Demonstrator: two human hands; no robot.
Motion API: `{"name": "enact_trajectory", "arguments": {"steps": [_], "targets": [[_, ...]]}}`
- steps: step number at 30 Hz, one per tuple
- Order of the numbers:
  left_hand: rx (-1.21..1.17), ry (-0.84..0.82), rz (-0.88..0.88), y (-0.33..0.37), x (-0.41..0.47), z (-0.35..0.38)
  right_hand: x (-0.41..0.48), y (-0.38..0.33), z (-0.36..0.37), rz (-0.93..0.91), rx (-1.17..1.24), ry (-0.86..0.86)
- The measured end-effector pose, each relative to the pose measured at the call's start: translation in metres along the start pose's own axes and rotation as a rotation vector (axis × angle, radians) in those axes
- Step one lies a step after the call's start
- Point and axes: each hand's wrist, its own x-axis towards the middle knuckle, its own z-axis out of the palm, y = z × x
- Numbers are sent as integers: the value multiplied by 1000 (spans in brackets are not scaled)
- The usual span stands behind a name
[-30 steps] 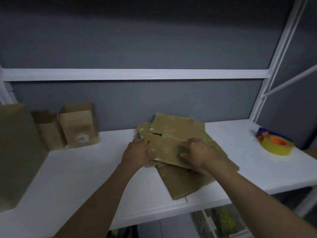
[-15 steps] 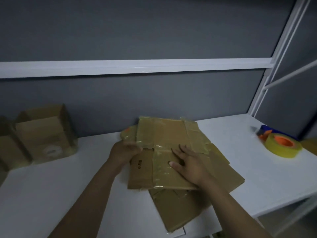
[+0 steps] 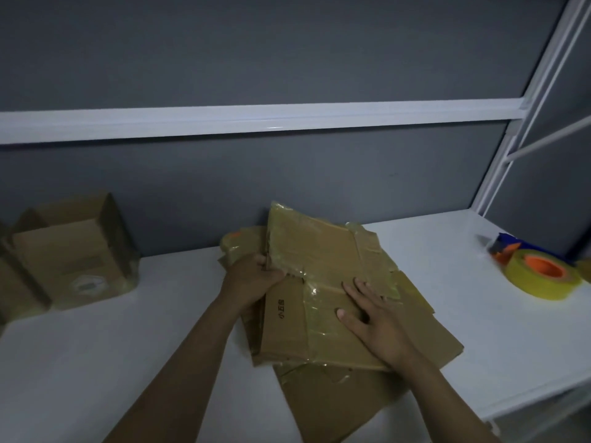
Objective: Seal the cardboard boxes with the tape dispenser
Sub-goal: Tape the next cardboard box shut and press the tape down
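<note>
A pile of flattened cardboard boxes [image 3: 323, 270], patched with shiny clear tape, lies in the middle of the white shelf [image 3: 112, 356]. My left hand [image 3: 252, 278] grips the left edge of the top flattened box, whose far half tilts upward. My right hand [image 3: 372, 318] lies flat on that box's lower half, fingers spread. A yellow tape roll on an orange and blue tape dispenser [image 3: 540, 271] rests at the far right of the shelf, apart from both hands.
Assembled cardboard boxes [image 3: 73, 254] stand at the back left against the grey wall. A white rail [image 3: 256, 119] runs across the wall, and a white frame post [image 3: 524, 116] rises at the right. The shelf's front edge [image 3: 543, 391] drops off at the lower right.
The top flattened box has been turned and pulled toward me. My right hand has gone from curled on it to lying flat; its far half lifts under my left hand.
</note>
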Motion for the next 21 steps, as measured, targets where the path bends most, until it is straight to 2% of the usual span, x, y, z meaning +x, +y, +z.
{"name": "enact_trajectory", "arguments": {"steps": [3,6,8,11,14,18,21], "targets": [[-94,23,42,22,1,5,2,-9,-13,17,105,-8],[-534,-119,-19,51,1,12,8,-23,-32,38,263,16],[-682,-131,-14,69,7,20,17,-34,-51,47,328,51],[-764,-129,50,100,19,38,32,-43,-87,31,396,133],[-731,-125,144,138,31,65,45,-48,-133,-38,497,154],[-758,-153,234,188,41,108,57,-44,-197,-92,549,75],[-703,-160,254,219,50,143,70,-18,-233,-54,532,5]]}}
